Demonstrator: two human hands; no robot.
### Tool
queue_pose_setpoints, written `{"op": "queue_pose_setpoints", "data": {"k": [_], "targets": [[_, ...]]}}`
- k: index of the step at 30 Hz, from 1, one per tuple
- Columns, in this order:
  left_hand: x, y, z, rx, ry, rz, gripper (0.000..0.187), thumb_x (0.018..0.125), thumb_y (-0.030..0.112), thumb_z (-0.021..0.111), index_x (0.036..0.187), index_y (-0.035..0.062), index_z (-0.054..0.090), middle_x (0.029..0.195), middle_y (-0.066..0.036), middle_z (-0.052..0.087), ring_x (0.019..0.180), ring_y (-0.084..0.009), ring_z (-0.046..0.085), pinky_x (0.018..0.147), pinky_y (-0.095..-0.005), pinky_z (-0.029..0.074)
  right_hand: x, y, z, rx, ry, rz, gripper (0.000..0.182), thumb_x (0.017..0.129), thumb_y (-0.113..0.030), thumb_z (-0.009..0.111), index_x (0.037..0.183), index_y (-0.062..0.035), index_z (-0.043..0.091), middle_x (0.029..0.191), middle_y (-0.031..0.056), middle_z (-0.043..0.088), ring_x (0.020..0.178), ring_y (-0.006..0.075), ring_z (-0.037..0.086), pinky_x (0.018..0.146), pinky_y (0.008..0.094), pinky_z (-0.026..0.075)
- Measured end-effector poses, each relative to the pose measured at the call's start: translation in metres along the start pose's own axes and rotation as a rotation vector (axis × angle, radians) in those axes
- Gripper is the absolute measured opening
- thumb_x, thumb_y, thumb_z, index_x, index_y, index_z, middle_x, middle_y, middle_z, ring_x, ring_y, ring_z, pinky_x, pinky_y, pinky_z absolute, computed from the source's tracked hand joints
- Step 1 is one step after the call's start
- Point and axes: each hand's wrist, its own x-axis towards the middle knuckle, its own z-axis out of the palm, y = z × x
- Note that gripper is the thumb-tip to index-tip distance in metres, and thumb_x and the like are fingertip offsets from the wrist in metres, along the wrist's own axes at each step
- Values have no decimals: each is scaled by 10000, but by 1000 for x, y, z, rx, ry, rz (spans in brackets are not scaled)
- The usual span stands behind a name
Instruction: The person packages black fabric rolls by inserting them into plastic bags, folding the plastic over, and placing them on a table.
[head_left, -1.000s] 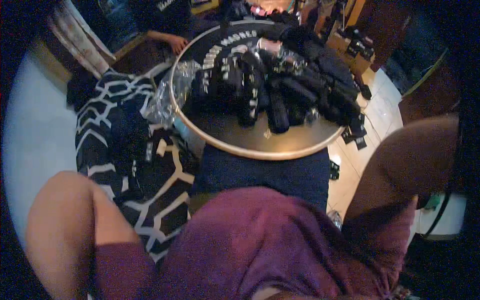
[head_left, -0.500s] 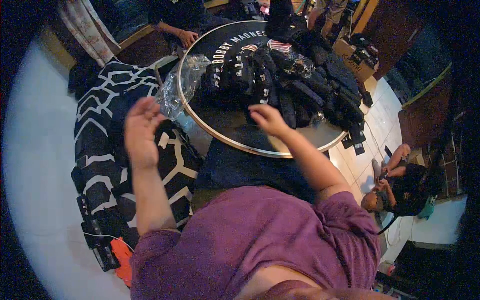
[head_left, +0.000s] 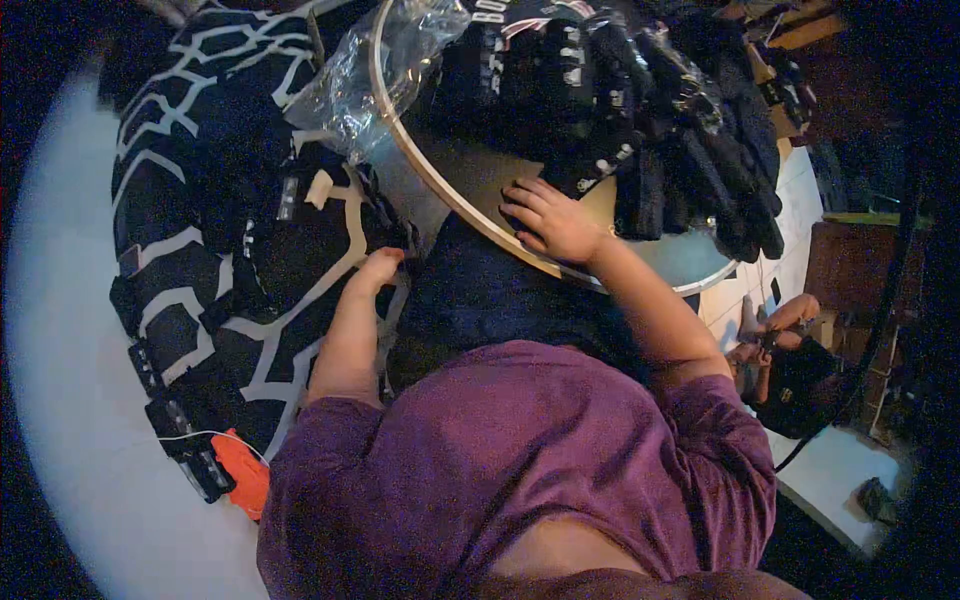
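My right hand [head_left: 556, 222] lies palm down with its fingers apart at the near edge of the round table [head_left: 440, 183]. Just beyond its fingertips are dark bundles with white printing [head_left: 570, 60], heaped on the tabletop; their kind is hard to make out. My left hand [head_left: 378, 270] is low between the patterned black-and-white sofa [head_left: 270, 325] and my lap. Its fingers point down and away and are mostly hidden, so whether it holds anything does not show. A dark strip of cloth or plastic [head_left: 385, 205] runs along the sofa edge above it.
Crumpled clear plastic [head_left: 360, 90] hangs at the table's left edge. An orange item [head_left: 240, 470] and a white cable [head_left: 200, 436] lie at the sofa's near end. Another person [head_left: 795, 370] sits on the floor at the right, near a black cable [head_left: 850, 400].
My left hand has dropped from its raised place to beside the sofa edge. My right hand has come down onto the table edge. The view has tilted downward.
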Motion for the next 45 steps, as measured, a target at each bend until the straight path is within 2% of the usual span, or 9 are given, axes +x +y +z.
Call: {"op": "queue_pose_setpoints", "data": {"k": [2,7,10,12,16,28,34,41,45], "targets": [[17,-10,2,15,36,-56,344,862,253,533,1144,63,586,1132,-75,605,995,-250,576,776,-380,471,9,1,6,109,-42,-52,595,845,-388,541,1329,-85,374,1423,176,288,1327,375,243,1083,498,209],[77,-10,5,-61,79,31,369,855,290,534,1141,62,586,1077,-120,628,957,-272,600,753,-404,479,20,-1,0,73,-124,8,606,844,-405,535,1335,-91,370,1427,178,278,1322,386,246,1081,505,205],[187,-38,-5,845,104,597,373,843,271,486,1130,56,589,1075,-223,597,988,-342,591,838,-429,462,23,1,-1,89,-168,17,609,824,-397,553,1328,-99,382,1424,160,297,1311,359,283,1082,496,207],[215,-26,-1,987,108,633,374,848,267,482,1144,57,573,1093,-215,585,997,-338,585,849,-427,455,27,-1,-10,95,-207,50,606,821,-395,557,1322,-99,389,1422,159,301,1309,353,292,1081,496,210],[242,0,20,642,184,218,379,857,258,474,1172,57,540,1129,-201,560,1014,-329,573,870,-423,441,31,2,-6,142,-251,75,595,808,-394,572,1305,-106,414,1418,155,312,1307,344,304,1075,500,221],[322,-7,82,529,315,43,409,887,232,451,1257,57,443,1237,-159,486,1066,-302,537,934,-410,400,27,12,3,210,-325,96,554,806,-434,586,1291,-198,460,1399,99,364,1293,309,332,1057,510,235],[344,-22,56,132,455,154,431,902,220,440,1299,58,395,1290,-138,448,1092,-289,519,966,-404,380,23,13,6,234,-301,85,551,815,-427,577,1298,-192,453,1412,107,338,1298,312,325,1065,508,223],[286,-43,-32,-1159,202,582,462,919,205,427,1348,58,338,1353,-113,405,1123,-273,498,1003,-397,356,31,10,-6,268,-344,132,576,805,-414,586,1304,-167,437,1417,129,322,1300,336,313,1072,500,225],[175,-29,-35,-1046,311,646,417,903,153,469,1295,57,362,1270,-99,444,1065,-240,509,931,-366,397,30,4,-9,203,-287,105,601,801,-409,582,1310,-132,421,1419,149,311,1310,359,289,1072,510,220]]}}
